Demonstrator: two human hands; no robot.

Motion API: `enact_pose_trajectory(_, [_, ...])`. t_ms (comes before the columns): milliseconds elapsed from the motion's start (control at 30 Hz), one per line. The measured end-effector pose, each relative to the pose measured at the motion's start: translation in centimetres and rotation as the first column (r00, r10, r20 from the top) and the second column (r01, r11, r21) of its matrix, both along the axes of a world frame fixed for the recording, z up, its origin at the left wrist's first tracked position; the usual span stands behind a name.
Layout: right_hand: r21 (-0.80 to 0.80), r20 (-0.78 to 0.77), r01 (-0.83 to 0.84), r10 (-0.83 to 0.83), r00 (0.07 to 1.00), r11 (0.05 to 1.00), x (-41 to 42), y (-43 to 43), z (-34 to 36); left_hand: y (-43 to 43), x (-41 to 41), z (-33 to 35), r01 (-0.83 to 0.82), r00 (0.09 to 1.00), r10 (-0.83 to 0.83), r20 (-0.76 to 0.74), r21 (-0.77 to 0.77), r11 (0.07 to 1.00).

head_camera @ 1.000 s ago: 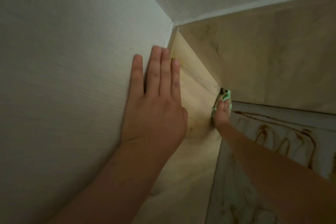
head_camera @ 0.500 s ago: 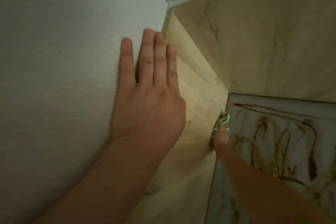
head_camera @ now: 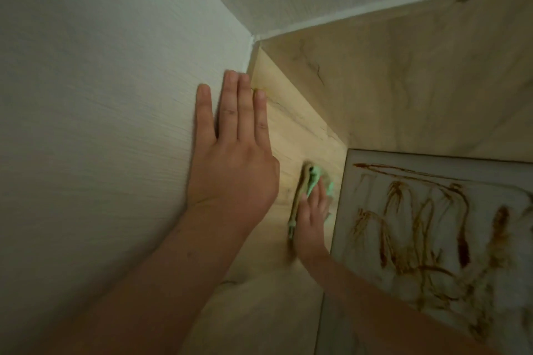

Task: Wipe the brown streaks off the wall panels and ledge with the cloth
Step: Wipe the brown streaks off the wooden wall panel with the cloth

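My left hand (head_camera: 230, 164) lies flat on the white textured wall (head_camera: 101, 124), fingers together and pointing up, holding nothing. My right hand (head_camera: 311, 219) presses a green cloth (head_camera: 313, 181) against the pale beige marbled wall panel (head_camera: 291, 129) near the corner. The cloth's edge against the panel looks brownish. To the right, a whitish ledge surface (head_camera: 403, 311) carries many brown streaks (head_camera: 415, 225); the hand and cloth sit just left of its dark rim.
A second marbled panel (head_camera: 418, 80) with thin dark veins meets the first at a corner. White trim (head_camera: 375, 13) runs along its top under the white wall above. My right forearm crosses the ledge's lower left part.
My right hand and cloth have slid down and left along the beige panel, off the ledge corner. The view has shifted; more of the streaked ledge shows. The left hand stays flat on the wall.
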State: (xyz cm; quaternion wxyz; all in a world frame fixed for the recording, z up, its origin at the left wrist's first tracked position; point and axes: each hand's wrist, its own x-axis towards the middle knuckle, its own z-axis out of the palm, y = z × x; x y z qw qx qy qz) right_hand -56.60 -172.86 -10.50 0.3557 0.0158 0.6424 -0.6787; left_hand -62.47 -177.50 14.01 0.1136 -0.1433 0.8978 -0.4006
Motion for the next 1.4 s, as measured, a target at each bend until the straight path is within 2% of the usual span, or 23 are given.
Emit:
enact_pose_trajectory(33, [0.025, -0.011, -0.036, 0.037, 0.999, 0.999, 1.2, 1.0, -1.1, 0.1, -0.1, 0.1, -0.003, 1.000, 0.003, 0.004, -0.005, 1.000])
enact_pose_trajectory(67, [0.088, 0.061, -0.060, 0.055, 0.997, 0.994, 1.3, 1.4, -3.0, 0.2, 0.0, 0.1, -0.010, 1.000, 0.010, 0.013, -0.007, 1.000])
enact_pose_trajectory(133, [0.184, 0.313, -0.141, 0.078, 0.946, 0.973, -1.1, 1.1, -7.4, 0.3, -0.2, 0.1, -0.010, 1.000, 0.010, 0.018, -0.017, 1.000])
enact_pose_trajectory(200, [0.249, 0.494, -0.128, -0.013, 0.869, 0.960, -4.2, -0.4, -10.5, 0.1, 0.0, -0.1, -0.009, 1.000, 0.010, 0.028, -0.030, 1.000])
enact_pose_trajectory(300, [0.309, 0.609, -0.077, -0.135, 0.782, 0.948, -6.6, -2.5, -12.3, -0.2, 0.1, -0.3, 0.007, 1.000, -0.006, 0.027, -0.049, 0.999])
enact_pose_trajectory(333, [0.331, 0.601, -0.081, -0.143, 0.787, 0.940, -6.6, -2.7, -12.0, -0.1, 0.2, -0.4, 0.007, 0.999, -0.005, 0.036, -0.049, 0.999])
enact_pose_trajectory(400, [0.301, 0.487, -0.043, -0.115, 0.866, 0.952, -6.1, -2.4, -9.5, -0.1, 0.2, -0.4, 0.008, 0.999, -0.005, 0.040, -0.063, 0.998])
enact_pose_trajectory(467, [0.227, 0.303, -0.019, -0.052, 0.952, 0.974, -5.0, -1.8, -5.0, -0.1, 0.1, -0.3, 0.005, 0.999, -0.003, 0.036, -0.073, 0.997])
enact_pose_trajectory(533, [0.147, 0.146, 0.007, -0.029, 0.989, 0.989, -2.8, -1.4, 0.0, 0.0, 0.1, -0.2, -0.003, 0.999, 0.005, 0.041, -0.071, 0.997])
enact_pose_trajectory(567, [0.097, 0.017, 0.029, -0.031, 0.999, 0.995, -1.4, -1.2, 2.6, 0.1, 0.0, -0.2, -0.005, 0.999, 0.008, 0.041, -0.068, 0.998])
enact_pose_trajectory(633, [-0.049, -0.248, 0.042, -0.053, 0.967, 0.998, 1.5, -0.6, 6.8, 0.3, 0.1, 0.0, -0.007, 0.999, 0.010, 0.046, -0.064, 0.998])
enact_pose_trajectory(733, [-0.107, -0.415, 0.023, -0.066, 0.907, 0.994, 1.2, -0.2, 6.9, 0.3, 0.2, -0.1, 0.002, 0.999, 0.001, 0.037, -0.069, 0.998])
enact_pose_trajectory(800, [-0.052, -0.326, 0.038, -0.053, 0.944, 0.998, -2.3, -1.2, 6.0, 0.2, 0.3, -0.2, 0.011, 1.000, -0.010, 0.020, -0.072, 0.997])
enact_pose_trajectory(900, [0.051, -0.036, 0.029, -0.027, 0.999, 0.998, -9.0, -3.3, 6.7, 0.1, 0.3, -0.3, 0.022, 1.000, -0.022, 0.004, -0.052, 0.998])
enact_pose_trajectory(933, [0.053, -0.034, 0.019, -0.017, 0.999, 0.998, -10.2, -3.6, 7.4, 0.2, 0.3, -0.2, 0.017, 1.000, -0.017, -0.004, -0.039, 0.999])
enact_pose_trajectory(1000, [-0.027, -0.214, 0.017, -0.022, 0.977, 1.000, -9.6, -3.4, 8.4, 0.4, 0.3, 0.0, 0.006, 1.000, -0.006, 0.000, -0.021, 1.000])
enact_pose_trajectory(1067, [-0.086, -0.481, -0.053, 0.005, 0.877, 0.995, -6.0, -2.0, 8.5, 0.5, 0.3, 0.2, 0.004, 1.000, -0.004, 0.006, -0.006, 1.000])
enact_pose_trajectory(1133, [-0.076, -0.560, -0.118, 0.056, 0.827, 0.990, -1.2, 0.0, 7.1, 0.7, 0.3, 0.4, 0.014, 1.000, -0.014, 0.008, -0.006, 1.000])
enact_pose_trajectory(1200, [0.004, -0.431, -0.158, 0.144, 0.891, 0.987, 1.7, 1.3, 5.5, 0.4, 0.4, 0.4, 0.012, 1.000, -0.012, 0.003, -0.011, 1.000])
enact_pose_trajectory(1300, [0.129, -0.087, -0.218, 0.230, 0.969, 0.967, 0.0, 1.2, 5.0, 0.1, 0.3, 0.4, 0.002, 1.000, -0.002, -0.015, 0.019, 1.000])
enact_pose_trajectory(1333, [0.169, -0.031, -0.248, 0.256, 0.966, 0.954, -1.7, 0.6, 5.4, 0.2, 0.3, 0.5, 0.003, 1.000, -0.003, -0.002, 0.020, 1.000])
enact_pose_trajectory(1400, [0.228, -0.034, -0.307, 0.322, 0.946, 0.924, -5.0, -0.9, 6.7, 0.4, 0.2, 0.8, -0.001, 1.000, 0.001, 0.019, 0.024, 1.000])
